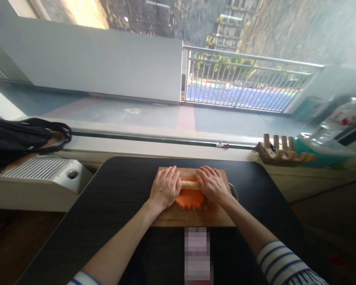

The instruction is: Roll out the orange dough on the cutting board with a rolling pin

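Observation:
A pale wooden rolling pin [189,185] lies crosswise over a flattened sheet of orange dough [190,198] with a ragged near edge. My left hand [165,186] is closed over the pin's left end, fingers pointing away from me. Over its right end, my right hand [212,183] is closed in the same way. Both palms hide the pin's ends. Beneath the dough is a wooden cutting board [172,221], with a loop handle partly visible at its right side.
The board rests on a dark table [112,209] by a window. On the sill are a wooden rack [284,152], a teal-lidded container [323,146] and a plastic bottle [341,118]. To the left, a black bag [20,136] lies on a white appliance [47,180]. A pixelated patch covers the front.

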